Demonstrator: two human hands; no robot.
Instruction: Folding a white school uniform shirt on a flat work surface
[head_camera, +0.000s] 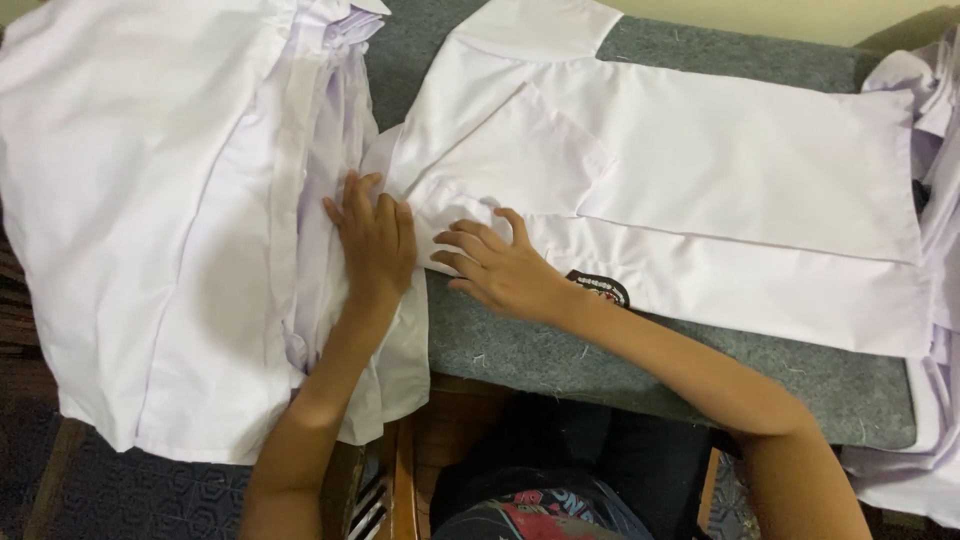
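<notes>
A white shirt (700, 170) lies partly folded on the grey felt table top (520, 350), its collar end toward the left and a small dark round badge (600, 288) near its lower edge. My right hand (500, 265) rests flat on the shirt's left end, fingers spread. Pressed flat with fingers apart, my left hand (372, 240) lies where that shirt meets a stack of white garments (150, 220) on the left. Neither hand grips cloth.
More white garments (935, 300) hang at the table's right edge. A wooden seat (440, 420) and my dark clothing (560, 490) lie below the table's near edge. A pale wall runs along the far side.
</notes>
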